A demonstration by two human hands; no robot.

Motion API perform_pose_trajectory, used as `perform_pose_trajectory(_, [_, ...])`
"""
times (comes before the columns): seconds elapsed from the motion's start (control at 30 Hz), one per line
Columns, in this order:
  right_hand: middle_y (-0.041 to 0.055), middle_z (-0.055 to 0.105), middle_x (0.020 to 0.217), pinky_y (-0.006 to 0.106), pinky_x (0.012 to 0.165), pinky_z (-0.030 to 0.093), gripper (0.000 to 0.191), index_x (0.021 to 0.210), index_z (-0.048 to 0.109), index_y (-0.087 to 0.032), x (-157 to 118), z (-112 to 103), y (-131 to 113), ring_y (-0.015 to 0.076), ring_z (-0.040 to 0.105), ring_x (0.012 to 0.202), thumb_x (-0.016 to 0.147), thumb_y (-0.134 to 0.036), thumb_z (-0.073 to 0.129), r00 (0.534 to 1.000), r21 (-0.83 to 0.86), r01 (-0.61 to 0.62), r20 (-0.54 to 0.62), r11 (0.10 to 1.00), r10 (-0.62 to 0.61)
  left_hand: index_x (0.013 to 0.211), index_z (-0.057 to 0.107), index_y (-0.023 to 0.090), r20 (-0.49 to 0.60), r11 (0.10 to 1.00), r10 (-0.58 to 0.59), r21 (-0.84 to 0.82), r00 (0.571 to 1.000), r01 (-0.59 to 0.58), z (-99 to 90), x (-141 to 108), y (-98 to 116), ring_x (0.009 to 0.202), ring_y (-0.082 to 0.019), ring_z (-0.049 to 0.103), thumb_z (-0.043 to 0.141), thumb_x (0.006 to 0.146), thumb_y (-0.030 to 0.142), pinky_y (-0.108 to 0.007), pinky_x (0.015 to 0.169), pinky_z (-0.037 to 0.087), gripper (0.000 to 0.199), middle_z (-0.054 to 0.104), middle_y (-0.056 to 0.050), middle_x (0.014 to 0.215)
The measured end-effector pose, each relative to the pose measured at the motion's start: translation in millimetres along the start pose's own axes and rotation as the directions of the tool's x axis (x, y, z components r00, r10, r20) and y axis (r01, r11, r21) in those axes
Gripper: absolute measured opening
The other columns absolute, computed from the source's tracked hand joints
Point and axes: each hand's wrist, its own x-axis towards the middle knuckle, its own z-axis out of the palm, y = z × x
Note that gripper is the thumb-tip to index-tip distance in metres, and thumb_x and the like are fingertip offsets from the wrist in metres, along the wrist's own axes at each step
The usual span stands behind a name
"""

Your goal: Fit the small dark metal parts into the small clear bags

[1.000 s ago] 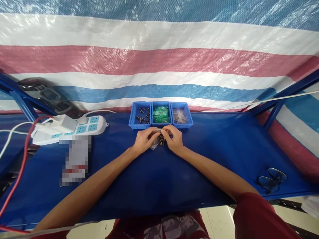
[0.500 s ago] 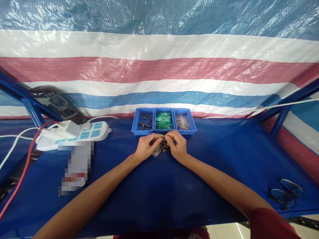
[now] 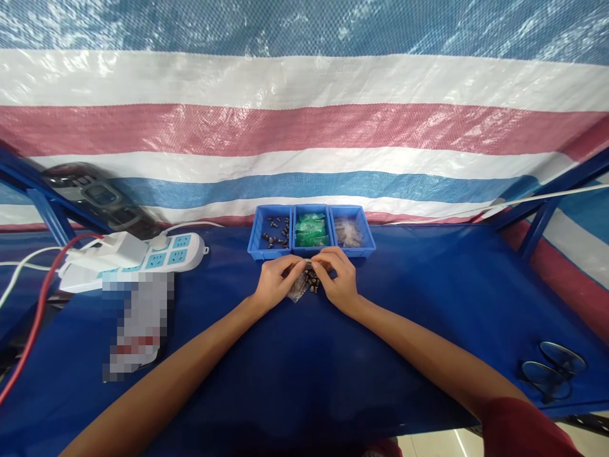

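My left hand (image 3: 275,281) and my right hand (image 3: 340,277) meet in front of the bins, both with thumb and index finger pinched. Between the fingertips is a small greyish metal piece (image 3: 308,261), too small to name surely. Just below, a pile of dark screws (image 3: 313,282) lies on the blue table, partly hidden by my right fingers. Left of the pile, under my left hand, rests a clear plastic bag (image 3: 298,290). Behind stand three blue bins: the left bin (image 3: 257,244) holds loose screws, the middle bin (image 3: 311,252) green packets, the right bin (image 3: 369,241) clear bags.
A white power strip (image 3: 193,254) with plugs and cables sits at left, near a blurred-out flat object (image 3: 143,324). Eyeglasses (image 3: 547,374) lie at the right edge. A striped tarp (image 3: 304,127) hangs behind the blue table (image 3: 304,368).
The small metal piece now shows more plainly between my fingertips, slightly raised from the pile. The view has shifted a little; the bins and other things stay put.
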Motion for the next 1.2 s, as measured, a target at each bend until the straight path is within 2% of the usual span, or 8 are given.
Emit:
perform_pose_trajectory(0.27, [0.006,0.059,0.093,0.028,0.058,0.052,0.013,0.091,0.065,-0.021,-0.9,-0.4,1.1,0.0135,0.058,0.069,0.089,-0.027,0.053,1.0,0.001,0.009,0.028,1.0,-0.009,0.085,0.066,0.017,0.049,0.995,-0.08,-0.058,0.996,0.082,-0.6,-0.7,-0.6,0.056,-0.011,0.058,0.047,0.091,0.034,-0.021,0.057,0.044,0.026,0.063,0.001,0.062])
perform_pose_trajectory(0.5, [0.0067,0.061,0.097,0.027,0.06,0.053,0.016,0.098,0.066,-0.022,-0.2,0.3,-1.2,0.0129,0.059,0.069,0.089,-0.023,0.052,0.999,0.017,0.034,0.038,0.999,-0.035,0.083,0.061,0.017,0.05,0.973,-0.13,-0.184,0.99,0.137,-1.5,-0.6,-1.2,0.04,-0.008,0.044,0.044,0.093,0.032,-0.02,0.047,0.038,0.025,0.05,0.005,0.05])
perform_pose_trajectory(0.77, [0.0053,0.061,0.09,0.026,0.058,0.05,0.014,0.091,0.065,-0.021,0.2,2.2,0.8,0.0132,0.058,0.067,0.089,-0.025,0.052,1.0,-0.004,-0.014,0.021,1.0,0.014,0.095,0.066,0.019,0.03,0.994,-0.051,-0.098,0.998,0.053,-1.1,-3.2,-1.8,0.051,-0.009,0.054,0.052,0.089,0.032,-0.021,0.053,0.044,0.02,0.063,0.002,0.065])
perform_pose_trajectory(0.97, [0.0051,0.061,0.085,0.027,0.059,0.049,0.015,0.088,0.062,-0.019,1.6,1.6,-0.1,0.014,0.057,0.067,0.09,-0.027,0.049,1.0,0.014,-0.007,-0.004,1.0,0.008,0.087,0.067,0.017,0.046,0.998,-0.019,-0.066,0.999,0.022,-2.2,-1.2,0.9,0.056,-0.011,0.058,0.055,0.087,0.033,-0.021,0.054,0.045,0.02,0.066,0.0,0.067])
perform_pose_trajectory(1.2, [0.0051,0.059,0.089,0.026,0.059,0.048,0.011,0.09,0.061,-0.019,1.6,0.9,0.4,0.0131,0.056,0.067,0.089,-0.026,0.052,0.998,0.027,-0.011,0.059,1.0,0.009,0.093,0.067,0.017,0.048,0.998,0.009,-0.07,0.999,-0.006,-0.8,-1.2,-0.7,0.062,-0.011,0.062,0.055,0.087,0.028,-0.021,0.059,0.047,0.017,0.069,-0.001,0.073])
